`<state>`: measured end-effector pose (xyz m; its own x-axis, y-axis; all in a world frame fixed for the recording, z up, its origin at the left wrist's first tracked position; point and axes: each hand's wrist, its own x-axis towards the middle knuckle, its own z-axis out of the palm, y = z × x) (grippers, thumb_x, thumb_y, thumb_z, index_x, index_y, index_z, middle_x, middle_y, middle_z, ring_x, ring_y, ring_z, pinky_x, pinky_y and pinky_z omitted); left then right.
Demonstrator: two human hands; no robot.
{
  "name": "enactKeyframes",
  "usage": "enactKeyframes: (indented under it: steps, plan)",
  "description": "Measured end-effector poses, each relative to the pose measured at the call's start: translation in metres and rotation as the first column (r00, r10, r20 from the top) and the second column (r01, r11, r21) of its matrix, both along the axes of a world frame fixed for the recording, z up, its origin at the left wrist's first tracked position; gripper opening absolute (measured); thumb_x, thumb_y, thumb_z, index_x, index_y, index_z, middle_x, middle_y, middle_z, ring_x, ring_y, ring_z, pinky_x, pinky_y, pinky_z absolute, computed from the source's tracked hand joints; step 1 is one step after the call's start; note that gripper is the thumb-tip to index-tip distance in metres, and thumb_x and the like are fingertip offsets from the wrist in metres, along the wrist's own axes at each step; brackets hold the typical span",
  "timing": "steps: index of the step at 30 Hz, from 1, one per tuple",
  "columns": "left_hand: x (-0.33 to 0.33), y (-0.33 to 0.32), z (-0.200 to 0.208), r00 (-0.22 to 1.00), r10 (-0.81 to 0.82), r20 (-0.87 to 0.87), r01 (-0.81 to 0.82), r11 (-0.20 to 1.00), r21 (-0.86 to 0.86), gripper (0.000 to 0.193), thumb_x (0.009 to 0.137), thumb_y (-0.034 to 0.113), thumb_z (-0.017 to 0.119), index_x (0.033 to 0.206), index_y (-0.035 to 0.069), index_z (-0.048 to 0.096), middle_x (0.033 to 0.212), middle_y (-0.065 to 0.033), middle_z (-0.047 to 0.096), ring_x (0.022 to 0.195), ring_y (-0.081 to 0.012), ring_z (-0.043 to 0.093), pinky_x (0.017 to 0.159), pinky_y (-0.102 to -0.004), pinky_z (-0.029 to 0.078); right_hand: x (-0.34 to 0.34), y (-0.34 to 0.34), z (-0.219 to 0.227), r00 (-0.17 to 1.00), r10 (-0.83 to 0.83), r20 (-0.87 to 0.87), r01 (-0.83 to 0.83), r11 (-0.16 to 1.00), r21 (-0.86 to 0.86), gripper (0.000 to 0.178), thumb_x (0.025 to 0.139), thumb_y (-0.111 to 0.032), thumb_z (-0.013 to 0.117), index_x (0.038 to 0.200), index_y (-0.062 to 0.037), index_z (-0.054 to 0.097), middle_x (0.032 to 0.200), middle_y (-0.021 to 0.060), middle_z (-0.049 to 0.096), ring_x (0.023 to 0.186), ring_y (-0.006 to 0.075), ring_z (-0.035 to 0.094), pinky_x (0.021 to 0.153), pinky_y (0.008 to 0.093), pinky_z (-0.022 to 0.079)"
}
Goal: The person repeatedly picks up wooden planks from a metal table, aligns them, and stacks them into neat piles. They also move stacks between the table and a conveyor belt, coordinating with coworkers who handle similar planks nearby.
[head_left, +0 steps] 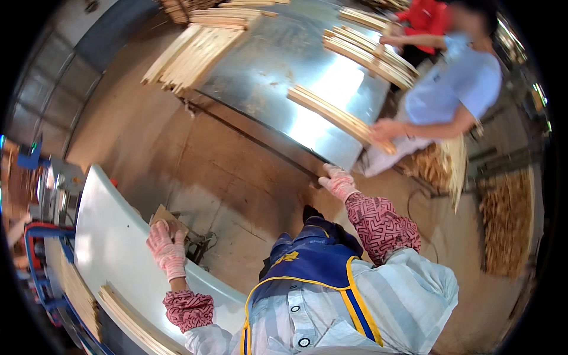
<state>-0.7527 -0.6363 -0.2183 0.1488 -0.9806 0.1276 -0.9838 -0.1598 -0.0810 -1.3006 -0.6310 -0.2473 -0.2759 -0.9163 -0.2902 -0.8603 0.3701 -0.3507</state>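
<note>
Both of my hands wear pinkish-white knit work gloves, with red patterned oversleeves above them. My left hand (167,248) lies at the edge of the white curved tabletop (112,222), fingers spread and nothing visible in them. Out to the right, my right hand (339,182) is at the near corner of the shiny metal table (266,77), with its fingers stretched out. Whether it touches that edge I cannot tell. On the metal table, nearest my right hand, lies a bundle of wooden strips (331,112). More wooden strips (133,319) lie on the white tabletop.
A co-worker in a light blue shirt (452,89) grips the near bundle's end; another person in red (423,26) stands beyond. Strips are stacked on the metal table's left end (198,53). A wood pile (506,228) stands at right. Blue-framed equipment (38,260) is at left.
</note>
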Motion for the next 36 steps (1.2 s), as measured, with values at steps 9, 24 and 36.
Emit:
enactKeyframes:
  steps: [9,24,36]
  plan:
    - [-0.186,0.001,-0.058,0.921,-0.08,-0.382,0.277,0.824,0.494,0.049,0.084,0.035,0.06,0.125,0.01,0.057,0.127,-0.0176,0.058,0.118,-0.0356,0.055,0.1,-0.0425,0.044,-0.142,-0.186,-0.017,0.928,-0.166,-0.333,0.159,0.986,-0.047,0.085,0.069,-0.042,0.069,0.142,-0.0091,0.041,0.139,0.0141,0.047,0.132,0.027,0.041,0.109,0.0386,0.037]
    - [-0.217,-0.141,-0.049,0.823,0.037,-0.567,0.345,0.76,0.551,0.042,0.092,0.046,0.048,0.122,0.016,0.051,0.12,-0.0148,0.061,0.113,-0.0344,0.058,0.092,-0.0453,0.048,0.01,-0.343,0.103,0.774,0.089,0.627,0.075,0.97,-0.23,0.06,0.071,-0.035,0.081,0.114,0.0007,0.061,0.099,0.0137,0.069,0.089,0.0235,0.065,0.079,0.0347,0.052]
    - [-0.078,-0.316,-0.01,0.853,-0.008,-0.522,0.354,0.744,0.567,0.061,0.091,0.051,0.05,0.142,0.019,0.042,0.137,-0.0086,0.053,0.129,-0.026,0.047,0.107,-0.0366,0.038,0.116,-0.439,0.046,0.826,-0.039,0.563,0.35,0.818,-0.456,0.061,0.067,-0.025,0.084,0.118,-0.0036,0.059,0.106,0.0075,0.067,0.094,0.0207,0.063,0.086,0.0333,0.049]
